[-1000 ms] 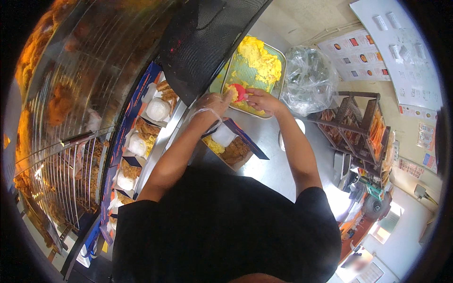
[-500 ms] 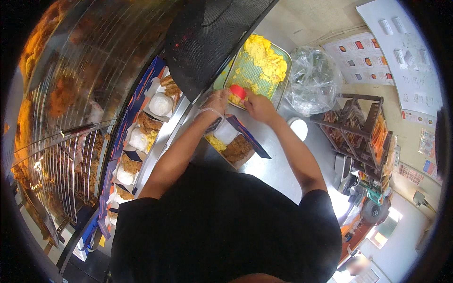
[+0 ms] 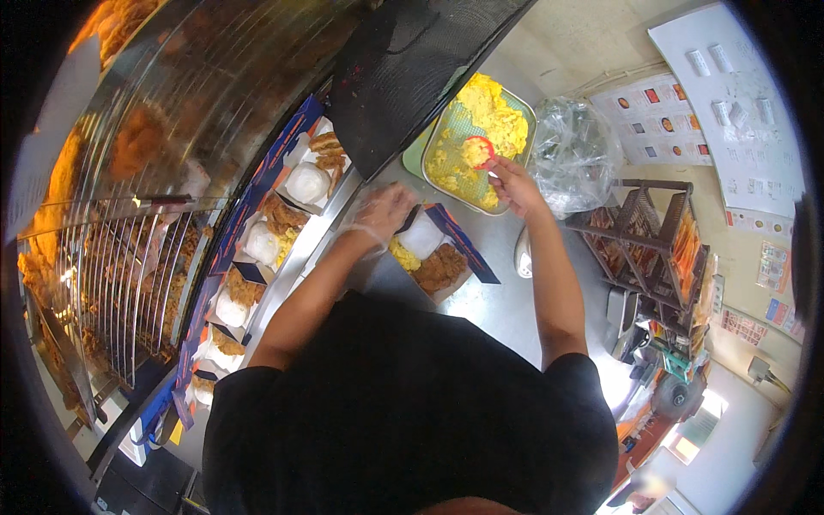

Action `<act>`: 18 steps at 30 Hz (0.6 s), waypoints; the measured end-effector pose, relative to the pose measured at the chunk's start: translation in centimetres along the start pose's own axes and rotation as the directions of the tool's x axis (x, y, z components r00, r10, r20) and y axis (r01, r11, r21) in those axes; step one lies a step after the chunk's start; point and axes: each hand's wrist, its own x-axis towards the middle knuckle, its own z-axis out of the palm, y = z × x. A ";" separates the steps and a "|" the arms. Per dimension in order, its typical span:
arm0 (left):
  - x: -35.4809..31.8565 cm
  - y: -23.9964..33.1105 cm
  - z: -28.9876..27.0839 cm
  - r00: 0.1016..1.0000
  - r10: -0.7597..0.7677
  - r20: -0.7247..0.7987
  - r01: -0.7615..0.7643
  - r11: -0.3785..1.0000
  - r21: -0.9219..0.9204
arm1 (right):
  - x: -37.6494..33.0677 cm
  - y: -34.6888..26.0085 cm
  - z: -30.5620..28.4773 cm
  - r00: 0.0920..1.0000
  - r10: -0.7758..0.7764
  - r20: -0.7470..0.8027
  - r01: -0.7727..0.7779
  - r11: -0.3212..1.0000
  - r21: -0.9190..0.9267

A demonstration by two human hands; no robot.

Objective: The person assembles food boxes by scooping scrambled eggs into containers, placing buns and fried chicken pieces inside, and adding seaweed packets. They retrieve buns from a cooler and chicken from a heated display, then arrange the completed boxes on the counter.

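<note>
On the metal surface (image 3: pixel 493 305), one open cardboard box (image 3: pixel 468 245) is filled with one smooth white mound (image 3: pixel 422 238), craggy fried food (image 3: pixel 442 270) and crumbly egg (image 3: pixel 403 256). Just beyond, the left hand (image 3: pixel 384 209) is sheathed in thin clear plastic, its fingers partly curled; whether anything is grasped cannot be told. Leftward, at least five similar filled boxes (image 3: pixel 293 140) are lined up. By the right hand (image 3: pixel 513 184), one round red scoop (image 3: pixel 490 148) holding egg is gripped over one rectangular metal tray (image 3: pixel 455 129), where lumpy egg is heaped. Beside the tray, one crinkled clear bag (image 3: pixel 572 159) is seen.
</note>
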 end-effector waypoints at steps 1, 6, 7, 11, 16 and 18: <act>-1.3 -0.5 -0.5 0.998 0.048 -0.050 -0.050 0.998 -0.026 | -0.6 0.0 -0.2 0.999 -0.006 -0.040 0.008 0.999 0.038; -5.9 -4.8 -2.5 0.836 0.196 -0.513 -0.131 0.978 0.160 | -7.5 -2.6 3.5 0.986 -0.057 -0.160 0.089 0.976 0.197; -6.3 -4.7 -4.1 0.859 0.240 -0.453 -0.114 0.951 0.287 | -9.2 -2.9 4.5 0.981 -0.057 -0.186 0.101 0.966 0.236; -6.3 -7.0 -2.9 0.898 0.114 -0.425 0.146 0.835 0.531 | -13.4 -3.1 9.2 0.999 -0.052 -0.004 0.050 0.926 0.374; -5.7 -7.1 -2.9 0.956 -0.107 -0.274 0.243 0.813 0.529 | -13.0 -0.3 17.8 0.964 0.040 0.262 -0.152 0.892 0.425; -5.6 -7.0 -3.4 0.967 -0.132 -0.218 0.233 0.804 0.547 | -10.2 1.4 20.8 0.940 0.082 0.330 -0.231 0.867 0.442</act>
